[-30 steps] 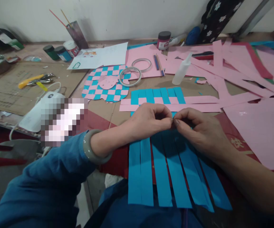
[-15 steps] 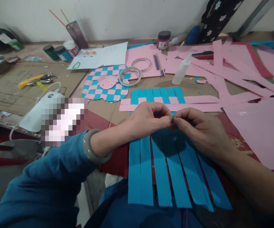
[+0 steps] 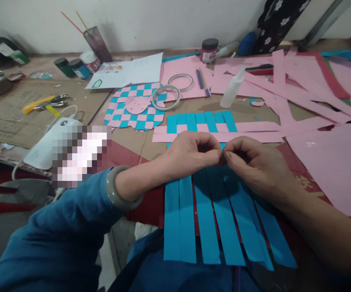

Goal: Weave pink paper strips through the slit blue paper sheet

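My left hand and my right hand meet fingertip to fingertip, both in a pinch. Whatever lies between the fingertips is too small or hidden to make out. Beneath them several blue paper strips run down over the table edge toward my lap. Their upper ends cross pink paper strips in a short woven band, partly covered by my hands. A finished-looking blue and pink checkered paper weave lies beyond my left hand, with a spotted pink paper circle on it.
Two tape rolls lie by the checkered weave. A white glue bottle stands behind my hands. Pink paper sheets and cut strips cover the right side. At left are a yellow-handled cutter, a white power bank-like device and paint jars.
My right fingertips have shifted very slightly, still pinched against the left ones. The view has moved a touch; the paper strips lie as before.
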Demonstrator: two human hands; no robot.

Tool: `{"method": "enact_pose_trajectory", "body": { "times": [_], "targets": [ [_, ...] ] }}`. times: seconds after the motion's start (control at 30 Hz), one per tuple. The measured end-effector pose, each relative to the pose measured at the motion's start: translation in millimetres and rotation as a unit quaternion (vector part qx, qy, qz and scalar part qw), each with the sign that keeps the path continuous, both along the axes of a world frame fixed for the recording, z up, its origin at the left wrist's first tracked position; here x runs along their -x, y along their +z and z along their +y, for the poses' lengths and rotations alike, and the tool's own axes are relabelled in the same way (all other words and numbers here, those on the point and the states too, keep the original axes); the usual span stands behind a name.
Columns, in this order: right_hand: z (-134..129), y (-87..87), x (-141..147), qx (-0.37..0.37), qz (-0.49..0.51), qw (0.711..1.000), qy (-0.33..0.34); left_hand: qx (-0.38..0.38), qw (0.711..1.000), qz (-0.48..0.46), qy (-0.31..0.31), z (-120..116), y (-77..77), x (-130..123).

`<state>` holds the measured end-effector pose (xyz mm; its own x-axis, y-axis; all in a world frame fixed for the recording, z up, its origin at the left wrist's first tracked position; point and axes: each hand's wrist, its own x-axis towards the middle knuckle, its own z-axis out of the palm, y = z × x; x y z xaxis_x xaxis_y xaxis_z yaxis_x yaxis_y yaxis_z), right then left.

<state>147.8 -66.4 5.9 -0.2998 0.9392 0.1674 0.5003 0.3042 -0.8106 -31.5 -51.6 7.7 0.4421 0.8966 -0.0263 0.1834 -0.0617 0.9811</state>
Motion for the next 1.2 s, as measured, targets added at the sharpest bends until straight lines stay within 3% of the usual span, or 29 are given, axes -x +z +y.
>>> {"method": "enact_pose_trajectory", "body": {
  "times": [0.27,0.57,1.2],
  "targets": [
    [1.6,0.2,0.1,-0.012,0.002,1.0,0.009,0.004,1.0,0.005,0.026,0.5,-0.6,-0.4],
    [1.0,0.6,0.1,-0.038,-0.027,0.999,-0.004,-0.014,1.0,0.005,0.008,0.4,-3.2,0.1],
    [1.4,-0.5,-0.3,0.017,0.026,1.0,-0.001,-0.005,1.0,-0.012,0.006,-1.1,-0.4,-1.4]
  ]
}}
